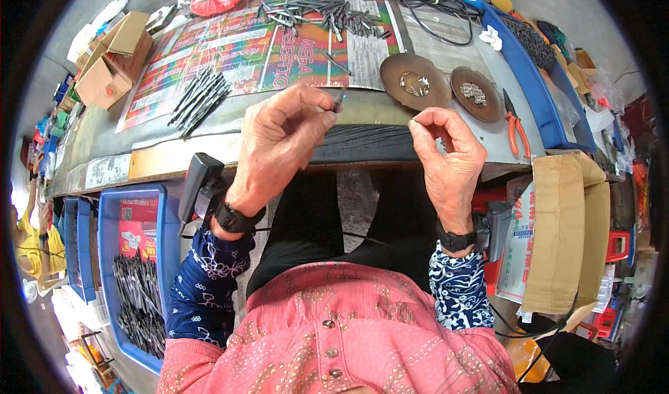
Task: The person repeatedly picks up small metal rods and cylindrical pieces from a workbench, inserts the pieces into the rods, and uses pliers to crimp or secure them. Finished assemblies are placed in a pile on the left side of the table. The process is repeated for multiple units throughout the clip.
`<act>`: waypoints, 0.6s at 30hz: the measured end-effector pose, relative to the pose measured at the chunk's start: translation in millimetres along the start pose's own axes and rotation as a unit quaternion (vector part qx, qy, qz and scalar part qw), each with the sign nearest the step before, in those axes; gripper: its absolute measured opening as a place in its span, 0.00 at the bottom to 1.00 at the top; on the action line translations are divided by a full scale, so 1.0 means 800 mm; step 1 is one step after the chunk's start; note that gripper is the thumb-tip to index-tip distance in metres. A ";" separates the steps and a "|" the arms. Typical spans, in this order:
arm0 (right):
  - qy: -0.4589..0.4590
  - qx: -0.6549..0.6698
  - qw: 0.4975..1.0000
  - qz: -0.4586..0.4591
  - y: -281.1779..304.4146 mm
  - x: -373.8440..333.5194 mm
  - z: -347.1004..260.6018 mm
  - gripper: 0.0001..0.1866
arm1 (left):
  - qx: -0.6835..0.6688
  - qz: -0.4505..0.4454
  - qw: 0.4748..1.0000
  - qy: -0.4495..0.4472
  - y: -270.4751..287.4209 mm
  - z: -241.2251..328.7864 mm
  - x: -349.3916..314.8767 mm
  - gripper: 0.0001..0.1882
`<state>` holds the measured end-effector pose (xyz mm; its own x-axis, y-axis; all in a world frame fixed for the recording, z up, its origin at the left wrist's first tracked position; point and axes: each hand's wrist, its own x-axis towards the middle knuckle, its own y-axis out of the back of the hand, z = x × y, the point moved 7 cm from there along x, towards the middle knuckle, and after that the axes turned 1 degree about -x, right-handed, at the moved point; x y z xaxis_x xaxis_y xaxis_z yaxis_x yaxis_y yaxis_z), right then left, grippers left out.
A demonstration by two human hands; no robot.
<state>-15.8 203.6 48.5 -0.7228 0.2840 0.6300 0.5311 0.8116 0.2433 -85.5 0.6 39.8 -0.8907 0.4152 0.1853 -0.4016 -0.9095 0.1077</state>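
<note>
Over the table's front edge, my left hand (pixel 275 140) pinches a short, dark stick-like piece (pixel 339 101) between thumb and forefinger; its far end is too small to make out. My right hand (pixel 451 160) is held to the right with thumb and forefinger pressed together. Whatever that pinch holds, if anything, is hidden. Beyond my right hand sit a brown dish (pixel 397 70) with small shiny metal bits and a smaller brown dish (pixel 491 110) with a heap of silvery parts. A bundle of black pen-like sticks (pixel 200 100) lies left of my left hand.
More black sticks (pixel 341 18) are piled at the back on a colourful printed sheet (pixel 240 52). Orange-handled pliers (pixel 514 126) lie at the right. A blue bin (pixel 164 220) holding many sticks stands lower left. Cardboard boxes (pixel 115 63) (pixel 564 234) flank the table.
</note>
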 end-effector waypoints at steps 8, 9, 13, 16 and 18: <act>-0.102 0.118 0.987 -0.037 -0.016 -0.027 -0.019 0.06 | -0.320 -0.056 0.944 0.051 -0.041 0.002 -0.042 0.09; -0.109 0.132 0.984 -0.040 -0.018 -0.029 -0.021 0.06 | -0.328 -0.075 0.940 0.055 -0.044 0.003 -0.045 0.10; -0.126 0.205 0.969 -0.054 -0.021 -0.032 -0.030 0.06 | -0.410 -0.095 0.904 0.073 -0.052 0.000 -0.055 0.09; -0.152 0.249 0.954 -0.065 -0.022 -0.036 -0.033 0.06 | -0.400 -0.102 0.909 0.055 -0.054 -0.002 -0.057 0.07; -0.162 0.273 0.946 -0.071 -0.024 -0.038 -0.035 0.05 | -0.373 -0.091 0.922 0.049 -0.055 -0.005 -0.059 0.06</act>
<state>8.7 165.5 44.9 -0.9140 0.2215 0.3399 0.1740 0.9709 -0.1646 -26.7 20.8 22.6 -0.7940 0.5922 0.1373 -0.5491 -0.6016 -0.5801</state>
